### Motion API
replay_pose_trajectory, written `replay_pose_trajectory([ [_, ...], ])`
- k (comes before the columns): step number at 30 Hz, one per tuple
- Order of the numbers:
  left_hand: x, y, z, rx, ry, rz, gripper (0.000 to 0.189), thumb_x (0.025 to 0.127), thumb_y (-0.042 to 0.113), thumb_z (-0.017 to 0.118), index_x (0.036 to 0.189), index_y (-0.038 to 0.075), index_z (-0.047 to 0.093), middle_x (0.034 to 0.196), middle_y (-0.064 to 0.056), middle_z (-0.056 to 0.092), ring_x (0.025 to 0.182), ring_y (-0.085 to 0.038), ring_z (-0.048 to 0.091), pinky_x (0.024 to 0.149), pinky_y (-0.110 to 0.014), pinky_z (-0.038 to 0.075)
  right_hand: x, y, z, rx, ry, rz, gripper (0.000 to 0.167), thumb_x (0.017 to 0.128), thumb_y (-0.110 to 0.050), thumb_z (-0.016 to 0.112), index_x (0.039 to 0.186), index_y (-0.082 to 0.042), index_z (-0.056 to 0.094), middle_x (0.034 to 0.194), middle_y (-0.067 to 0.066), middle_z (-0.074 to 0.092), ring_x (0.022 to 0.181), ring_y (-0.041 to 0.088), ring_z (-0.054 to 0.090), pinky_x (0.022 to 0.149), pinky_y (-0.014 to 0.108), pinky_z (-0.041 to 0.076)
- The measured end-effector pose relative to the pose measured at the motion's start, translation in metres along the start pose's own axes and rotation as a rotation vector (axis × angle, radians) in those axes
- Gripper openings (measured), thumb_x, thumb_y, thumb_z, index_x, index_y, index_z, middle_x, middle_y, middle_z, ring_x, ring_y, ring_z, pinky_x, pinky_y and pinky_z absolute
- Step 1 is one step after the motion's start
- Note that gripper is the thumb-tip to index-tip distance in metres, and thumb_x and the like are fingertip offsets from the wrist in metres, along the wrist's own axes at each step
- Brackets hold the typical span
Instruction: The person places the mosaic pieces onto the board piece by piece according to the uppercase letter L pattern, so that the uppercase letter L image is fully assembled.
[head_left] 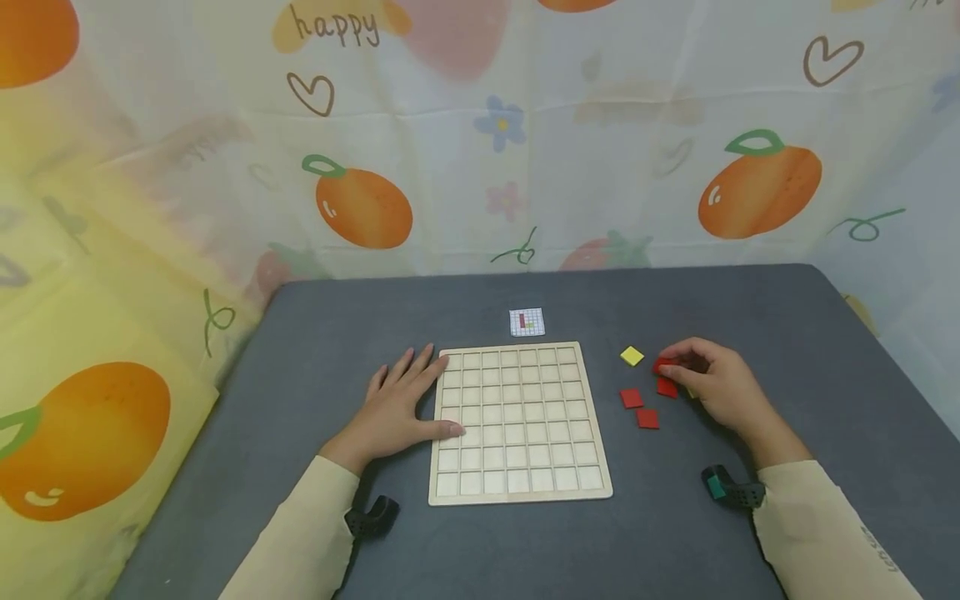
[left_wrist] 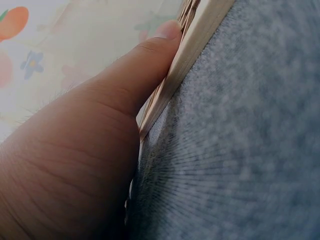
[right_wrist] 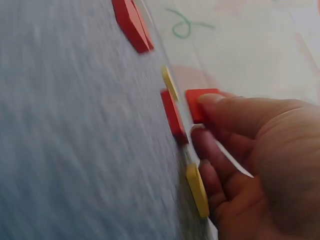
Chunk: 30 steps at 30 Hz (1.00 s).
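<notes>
Wooden board: A square, pale wooden grid board [head_left: 517,423] lies flat on a dark grey table [head_left: 525,554], its cells bare.
Left hand: A person's left hand [head_left: 397,408] steadies against the board's left edge, fingers straight and spread apart, thumb reaching over the rim; it grips nothing.
Right hand: To the right of the board, the right hand [head_left: 716,383] pinches a small red square tile [right_wrist: 193,107] between thumb and finger, the tile raised above those lying below it.
Red tiles: Two flat red square tiles [head_left: 632,398] lie close together just right of the board; another red square tile [head_left: 667,387] lies farther right, beneath the right hand's fingertips.
Yellow tiles: A yellow square tile [head_left: 632,356] rests near the board's upper right corner; a second yellow tile [right_wrist: 198,191] sits farther right, partly hidden by the right hand in the head view.
Printed card: A small white paper card [head_left: 534,322] marked with a coloured grid lies just beyond the board's far edge.
Backdrop: Fruit-patterned cloth [head_left: 450,150] hangs behind the board.
</notes>
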<state>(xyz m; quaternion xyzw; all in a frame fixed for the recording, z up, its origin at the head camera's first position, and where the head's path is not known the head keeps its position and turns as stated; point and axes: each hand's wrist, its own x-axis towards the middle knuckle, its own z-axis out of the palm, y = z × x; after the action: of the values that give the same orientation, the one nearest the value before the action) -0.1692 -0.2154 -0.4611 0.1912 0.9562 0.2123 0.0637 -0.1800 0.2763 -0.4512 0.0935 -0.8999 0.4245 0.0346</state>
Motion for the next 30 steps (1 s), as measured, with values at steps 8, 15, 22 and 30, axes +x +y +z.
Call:
replay_pose_trajectory([
  [8,0.001,0.000,0.000,0.000,0.002,0.002,0.119,0.085,0.086,0.072,0.176,0.024,0.027,0.181,-0.006,0.012,0.166,-0.036,0.003,0.124,-0.069,0.000,0.002,-0.028,0.016,0.059,0.000,-0.045,0.017,0.105,-0.015,0.078,0.118,-0.004,0.076,0.107,0.009,0.074,0.086,0.021,0.064,0.069,0.026,0.052],
  [15,0.000,0.001,-0.001,-0.010,-0.003,0.010,0.118,0.086,0.084,0.073,0.176,0.024,0.027,0.181,-0.007,0.011,0.165,-0.037,0.002,0.124,-0.070,-0.001,0.002,-0.055,0.032,0.210,-0.090,-0.011,0.019,0.105,-0.016,0.078,0.120,-0.006,0.075,0.110,0.011,0.075,0.088,0.028,0.072,0.070,0.036,0.061],
  [22,-0.002,0.000,-0.003,-0.020,-0.014,0.022,0.114,0.087,0.081,0.073,0.175,0.025,0.028,0.181,-0.006,0.010,0.166,-0.036,0.002,0.124,-0.069,-0.003,0.003,-0.068,0.049,0.203,-0.101,-0.032,0.015,0.103,-0.014,0.080,0.117,-0.010,0.077,0.104,0.004,0.075,0.075,0.027,0.063,0.062,0.034,0.054],
  [30,-0.002,-0.001,-0.004,-0.030,-0.029,0.014,0.115,0.086,0.081,0.075,0.175,0.026,0.028,0.181,-0.005,0.009,0.166,-0.035,0.001,0.124,-0.068,-0.004,0.010,-0.083,0.060,0.199,-0.119,-0.114,0.013,0.103,-0.006,0.078,0.115,-0.010,0.078,0.107,0.001,0.074,0.088,0.024,0.066,0.074,0.030,0.055],
])
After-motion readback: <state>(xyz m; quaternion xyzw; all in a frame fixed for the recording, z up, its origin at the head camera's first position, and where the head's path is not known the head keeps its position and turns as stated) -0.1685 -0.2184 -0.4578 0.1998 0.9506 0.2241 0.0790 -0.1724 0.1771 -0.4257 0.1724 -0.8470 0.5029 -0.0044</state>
